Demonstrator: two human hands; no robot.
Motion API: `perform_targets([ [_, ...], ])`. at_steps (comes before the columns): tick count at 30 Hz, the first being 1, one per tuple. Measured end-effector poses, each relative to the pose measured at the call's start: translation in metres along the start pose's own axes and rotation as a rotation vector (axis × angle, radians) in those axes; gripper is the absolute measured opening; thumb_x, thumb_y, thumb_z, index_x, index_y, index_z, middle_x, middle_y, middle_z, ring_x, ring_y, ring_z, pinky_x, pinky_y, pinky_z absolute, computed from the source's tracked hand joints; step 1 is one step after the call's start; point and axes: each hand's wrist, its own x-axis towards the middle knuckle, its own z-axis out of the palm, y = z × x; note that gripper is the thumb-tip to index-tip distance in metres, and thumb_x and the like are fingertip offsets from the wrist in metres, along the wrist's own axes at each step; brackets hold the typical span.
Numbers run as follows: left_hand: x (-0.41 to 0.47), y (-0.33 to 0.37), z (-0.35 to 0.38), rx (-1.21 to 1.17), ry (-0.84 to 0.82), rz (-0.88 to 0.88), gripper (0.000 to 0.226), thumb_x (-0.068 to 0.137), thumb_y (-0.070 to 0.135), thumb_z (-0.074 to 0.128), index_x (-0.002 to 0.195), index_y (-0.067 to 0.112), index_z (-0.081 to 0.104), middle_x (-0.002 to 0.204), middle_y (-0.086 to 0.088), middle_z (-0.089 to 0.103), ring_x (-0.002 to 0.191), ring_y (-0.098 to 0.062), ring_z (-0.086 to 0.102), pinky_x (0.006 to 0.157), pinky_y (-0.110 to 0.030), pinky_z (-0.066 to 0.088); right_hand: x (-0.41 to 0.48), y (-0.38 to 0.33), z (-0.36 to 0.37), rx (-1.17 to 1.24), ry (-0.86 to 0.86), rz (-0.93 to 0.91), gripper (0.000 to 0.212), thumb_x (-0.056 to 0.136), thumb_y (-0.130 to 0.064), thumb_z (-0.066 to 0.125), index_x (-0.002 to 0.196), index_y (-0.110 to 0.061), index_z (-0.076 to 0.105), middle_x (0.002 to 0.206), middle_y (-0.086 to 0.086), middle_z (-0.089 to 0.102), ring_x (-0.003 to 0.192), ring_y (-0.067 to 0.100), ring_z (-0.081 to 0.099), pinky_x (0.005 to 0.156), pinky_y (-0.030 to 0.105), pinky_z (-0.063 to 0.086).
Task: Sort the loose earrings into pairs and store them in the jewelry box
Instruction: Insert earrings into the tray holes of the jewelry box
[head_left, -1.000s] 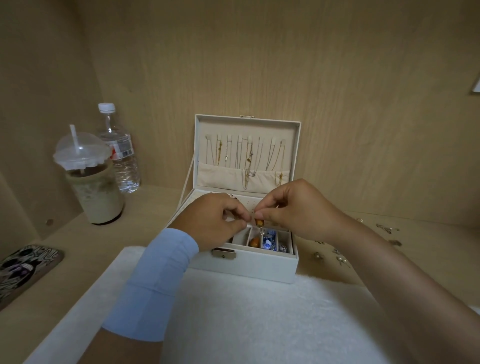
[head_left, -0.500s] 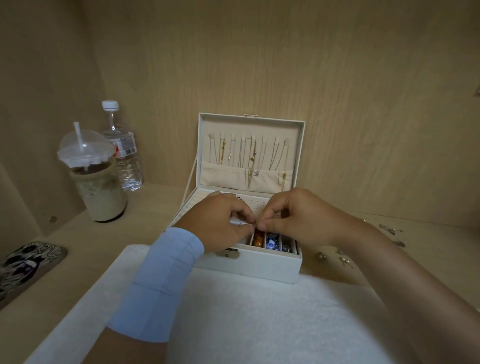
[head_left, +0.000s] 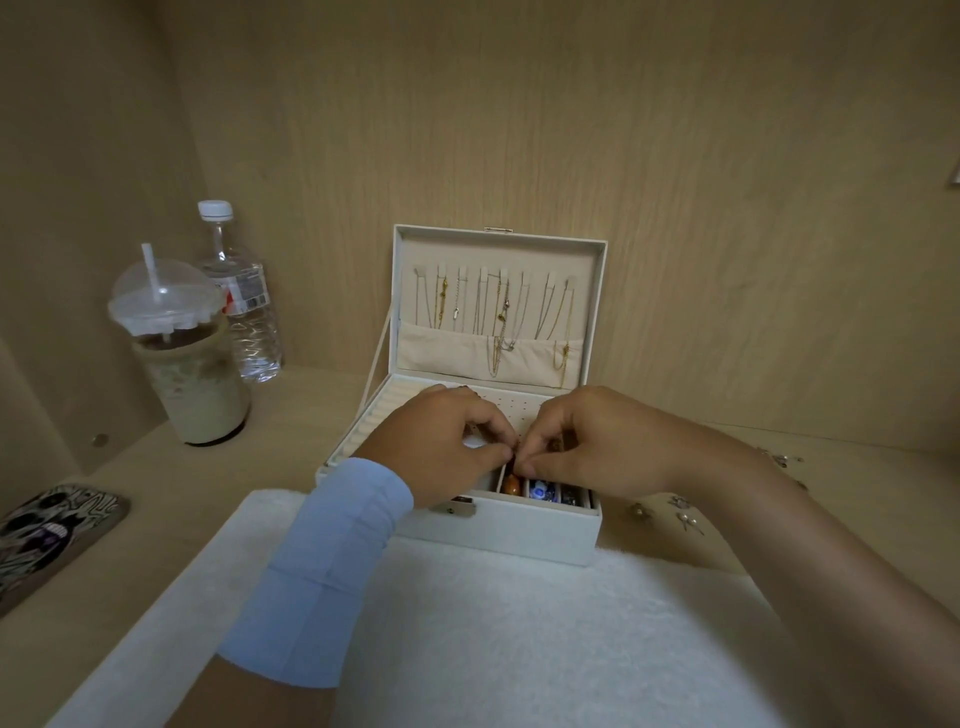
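In the head view, both hands are working low over the front compartments of the open jewelry box, which stands at the back edge of a white towel. The left hand and the right hand have their fingers curled, and thumb and forefinger tips meet in a shared pinch. From that pinch an amber earring seems to hang on a dark stem, its bead already down in a narrow front slot, just beside a blue piece in the next slot. The exact grip on the stem is too small to make out. To do this step well, I would lower the bead straight into its slot, let go with one hand first, and keep it from snagging on the divider or dropping in with the blue one. More loose earrings lie on the wooden shelf to the right of the box, near the right wrist and apart from both hands, so much sorting looks left to do.
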Motion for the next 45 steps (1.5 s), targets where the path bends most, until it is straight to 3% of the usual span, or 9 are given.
perform_targets([
  [6,-0.003,0.003,-0.005,0.012,-0.02,0.01,0.008,0.086,0.03,0.071,0.085,0.036,0.076,0.092,0.014,0.067,0.095,-0.003,0.054,0.09,-0.03,0.047,-0.002,0.0,-0.004,-0.023,-0.031,-0.007,0.011,0.092,-0.031,0.069,0.094,-0.037,0.079,0.088,-0.019,0.072,0.071,-0.01,0.06,0.066,0.009,0.042],
  [11,-0.004,0.011,-0.004,-0.001,0.04,-0.015,0.008,0.087,0.029,0.068,0.088,0.035,0.073,0.094,0.019,0.065,0.094,-0.002,0.056,0.087,-0.025,0.048,-0.015,0.012,-0.038,0.076,0.189,0.016,0.009,0.093,-0.023,0.07,0.095,-0.024,0.079,0.068,-0.028,0.067,0.056,-0.016,0.055,0.054,0.003,0.037],
  [13,0.001,0.023,-0.001,-0.003,0.06,-0.012,0.008,0.089,0.03,0.066,0.09,0.035,0.072,0.095,0.021,0.064,0.093,0.0,0.056,0.084,-0.022,0.047,-0.022,0.029,-0.053,0.039,0.258,0.056,0.008,0.092,-0.024,0.072,0.095,-0.023,0.078,0.075,-0.022,0.069,0.056,-0.017,0.054,0.054,0.001,0.037],
  [17,0.027,0.062,0.013,0.018,0.014,0.023,0.009,0.09,0.032,0.064,0.093,0.033,0.072,0.095,0.021,0.064,0.088,0.002,0.057,0.08,-0.019,0.046,-0.029,0.071,-0.064,-0.149,0.204,0.215,0.016,0.088,-0.017,0.071,0.099,-0.027,0.077,0.093,-0.017,0.068,0.078,-0.009,0.062,0.059,0.004,0.037],
  [20,0.053,0.086,0.035,0.128,-0.096,0.046,0.011,0.09,0.032,0.064,0.096,0.031,0.072,0.098,0.019,0.066,0.085,0.001,0.057,0.079,-0.021,0.048,-0.03,0.096,-0.058,-0.156,0.117,0.306,0.024,0.084,-0.012,0.069,0.097,-0.03,0.077,0.091,-0.013,0.07,0.07,-0.003,0.064,0.056,0.01,0.044],
  [23,0.079,0.098,0.063,0.305,-0.224,0.027,0.015,0.086,0.03,0.065,0.099,0.032,0.073,0.104,0.014,0.068,0.094,-0.01,0.062,0.086,-0.028,0.051,-0.03,0.112,-0.051,-0.168,0.048,0.349,0.026,0.078,-0.011,0.072,0.091,-0.033,0.079,0.082,-0.014,0.071,0.074,0.003,0.065,0.068,0.02,0.053],
  [28,0.103,0.101,0.095,0.619,-0.411,0.008,0.017,0.08,0.039,0.069,0.096,0.033,0.073,0.098,0.014,0.071,0.096,-0.013,0.065,0.095,-0.03,0.049,-0.03,0.123,-0.048,-0.087,0.024,0.347,0.02,0.072,-0.017,0.085,0.087,-0.028,0.079,0.079,-0.016,0.07,0.077,0.002,0.065,0.074,0.02,0.052],
  [33,0.11,0.098,0.11,0.714,-0.402,0.005,0.021,0.075,0.047,0.071,0.085,0.029,0.074,0.088,0.01,0.073,0.085,-0.016,0.067,0.088,-0.032,0.052,-0.024,0.121,-0.038,-0.092,-0.019,0.339,0.019,0.07,-0.016,0.087,0.082,-0.027,0.078,0.091,-0.01,0.077,0.089,0.009,0.07,0.082,0.026,0.054],
  [45,0.109,0.096,0.114,0.631,-0.312,0.045,0.01,0.079,0.037,0.066,0.082,0.032,0.074,0.083,0.015,0.072,0.081,-0.01,0.064,0.092,-0.028,0.048,-0.026,0.124,-0.041,-0.131,0.012,0.407,0.012,0.07,-0.023,0.087,0.076,-0.029,0.079,0.084,-0.008,0.077,0.088,0.011,0.071,0.086,0.034,0.058],
])
